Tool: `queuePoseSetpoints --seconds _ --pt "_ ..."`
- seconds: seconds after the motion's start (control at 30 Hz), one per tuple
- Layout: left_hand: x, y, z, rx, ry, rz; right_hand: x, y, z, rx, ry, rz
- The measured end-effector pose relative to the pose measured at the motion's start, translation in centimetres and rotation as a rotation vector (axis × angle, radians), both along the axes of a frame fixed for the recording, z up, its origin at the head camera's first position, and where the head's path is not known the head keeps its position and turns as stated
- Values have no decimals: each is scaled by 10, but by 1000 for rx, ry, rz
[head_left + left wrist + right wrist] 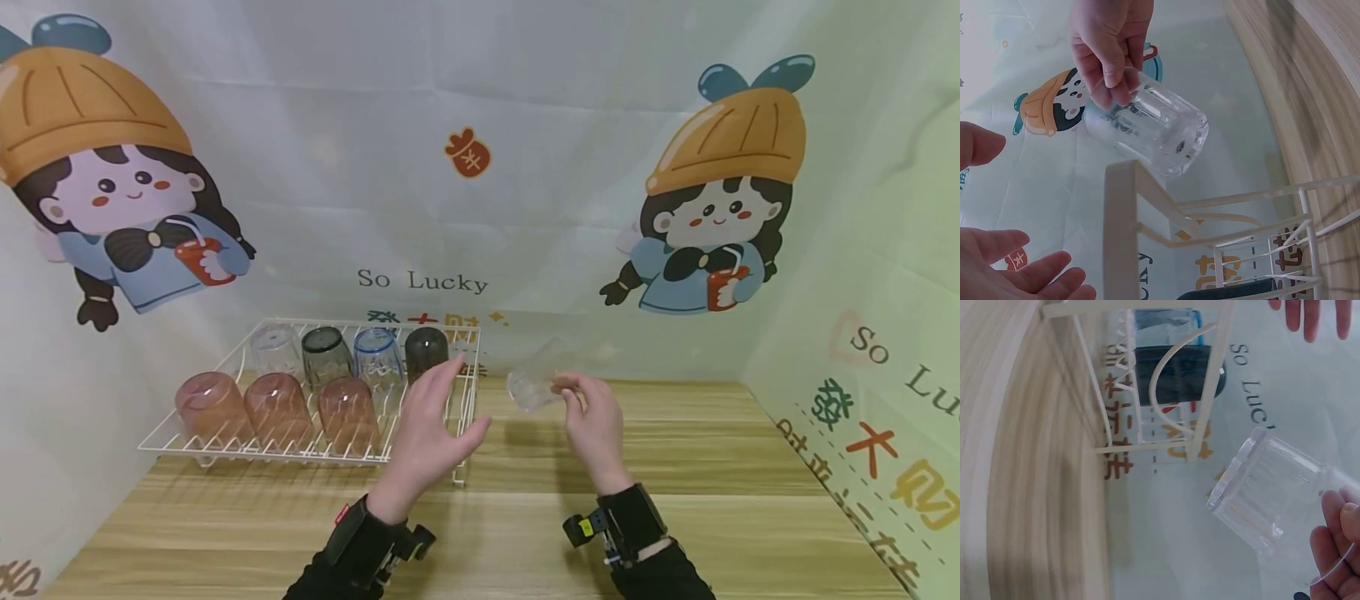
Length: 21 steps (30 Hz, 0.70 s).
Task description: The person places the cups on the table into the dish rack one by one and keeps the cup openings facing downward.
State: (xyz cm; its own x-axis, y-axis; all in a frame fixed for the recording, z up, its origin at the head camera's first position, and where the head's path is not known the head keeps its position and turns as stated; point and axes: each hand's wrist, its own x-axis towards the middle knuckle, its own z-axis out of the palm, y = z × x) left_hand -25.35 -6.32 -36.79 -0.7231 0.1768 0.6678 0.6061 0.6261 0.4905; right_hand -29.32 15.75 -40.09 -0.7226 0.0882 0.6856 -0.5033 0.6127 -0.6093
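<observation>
My right hand (592, 417) pinches a clear ribbed glass (534, 385) by its rim, holding it tilted above the wooden table just right of the white wire rack (463, 433). The right wrist view shows the clear glass (1269, 490) with my fingers (1335, 550) at its rim. In the left wrist view the same glass (1154, 128) hangs above the rack's corner post (1119, 212). My left hand (431, 429) hovers open over the rack's right end, fingers spread, touching nothing. The rack holds several upturned glasses: pinkish ones (277, 408) in front, clear, grey, blue-rimmed and dark ones (426, 352) behind.
A printed cloth backdrop (480, 167) closes in the back and both sides. The wooden table (675, 467) stretches right of the rack. The rack's front-right slot beside the pink glasses shows bare wire.
</observation>
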Motion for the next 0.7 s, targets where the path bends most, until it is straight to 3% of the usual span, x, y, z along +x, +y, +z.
queuePoseSetpoints --seconds 0.37,0.7 --pt "0 1 6 39 -35 -34 13 -1 8 -70 100 46" --pt "1 3 8 97 -113 -55 27 -2 22 -140 202 131"
